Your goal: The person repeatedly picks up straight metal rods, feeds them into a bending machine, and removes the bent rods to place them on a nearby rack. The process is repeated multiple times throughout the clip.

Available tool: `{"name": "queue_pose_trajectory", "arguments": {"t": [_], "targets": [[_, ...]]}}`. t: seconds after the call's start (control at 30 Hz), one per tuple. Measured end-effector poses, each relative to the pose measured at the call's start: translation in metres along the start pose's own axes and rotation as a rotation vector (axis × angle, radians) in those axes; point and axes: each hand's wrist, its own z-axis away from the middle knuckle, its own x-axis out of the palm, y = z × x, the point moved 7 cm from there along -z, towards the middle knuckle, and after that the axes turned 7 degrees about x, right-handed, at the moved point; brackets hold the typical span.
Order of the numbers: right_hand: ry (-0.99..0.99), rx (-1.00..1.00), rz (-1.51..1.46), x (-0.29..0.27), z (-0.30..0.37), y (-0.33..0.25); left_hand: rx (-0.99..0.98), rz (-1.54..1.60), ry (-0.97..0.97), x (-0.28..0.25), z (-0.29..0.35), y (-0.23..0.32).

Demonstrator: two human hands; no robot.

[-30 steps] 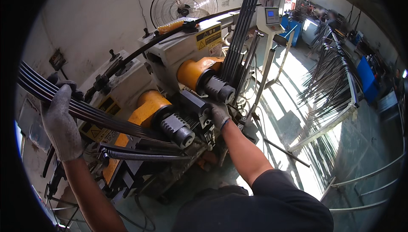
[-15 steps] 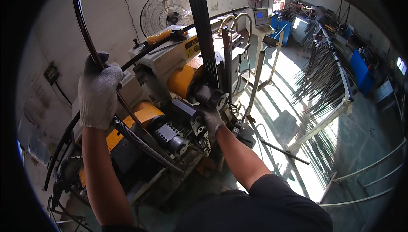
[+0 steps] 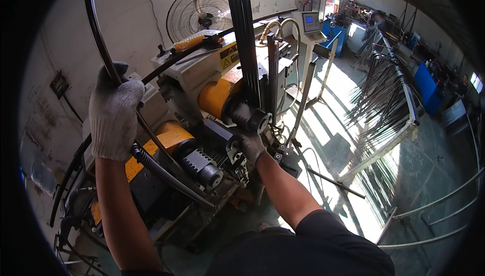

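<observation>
My left hand (image 3: 116, 117), in a pale knit glove with dark fingertips, is wrapped round a long dark metal rod (image 3: 95, 23) that rises up and slants down past the machine. My right hand (image 3: 252, 147), also gloved, reaches in at the machine's front below a black toothed cylinder (image 3: 249, 116). Its fingers are hidden behind the machine parts, so its grip does not show. A second toothed cylinder (image 3: 201, 165) lies nearer and to the left. Each cylinder sits at the end of an orange housing (image 3: 214, 96). Several dark upright bars (image 3: 242, 38) stand behind the upper cylinder.
A ribbed hose (image 3: 156, 167) runs below my left hand. Behind the machine are a caged fan (image 3: 197, 15) and a control box with a screen (image 3: 309, 21). On the right, a rack (image 3: 404, 86) carries many thin rods. A loose bar (image 3: 336, 183) lies on the floor.
My left hand has shifted slightly left and down, still round the rod. My right hand stays at the same machine part. The view has moved a little.
</observation>
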Motion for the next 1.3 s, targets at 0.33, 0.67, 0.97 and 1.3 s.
{"name": "queue_pose_trajectory", "arguments": {"t": [0.33, 0.67, 0.97, 1.3], "targets": [[0.011, 0.178, -0.304, 0.004, -0.003, 0.005, 0.011, -0.030, -0.004, -0.003, 0.000, 0.000], [0.023, 0.315, -0.555, 0.010, -0.001, 0.009, 0.003, -0.009, 0.002, -0.005, 0.000, -0.004], [0.008, 0.292, -0.274, 0.003, -0.002, 0.006, -0.077, -0.004, 0.043, -0.011, 0.005, -0.002], [0.083, 0.580, -0.776, 0.019, 0.015, 0.047, -0.305, 0.321, -0.219, -0.013, 0.020, -0.020]]}}
